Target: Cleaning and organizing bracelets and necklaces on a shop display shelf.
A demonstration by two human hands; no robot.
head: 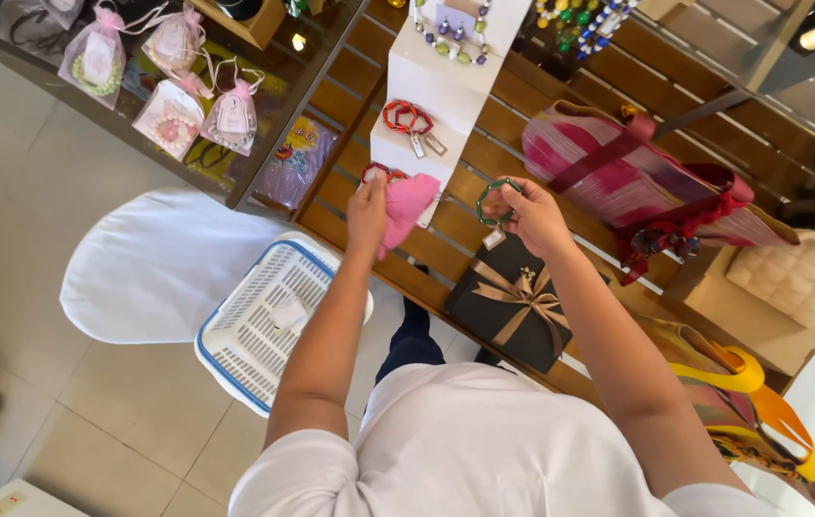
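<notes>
left hand [367,206] gripping pink cloth [407,206], right hand [534,215] pinching green bracelet [495,202], tag unreadable

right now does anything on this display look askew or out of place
Nothing looks spilled or damaged. The left hand presses a pink cloth against the white stand; the right hand holds a green bracelet off it. The striped bag lies tilted on the slatted table, though that may be deliberate.
</notes>
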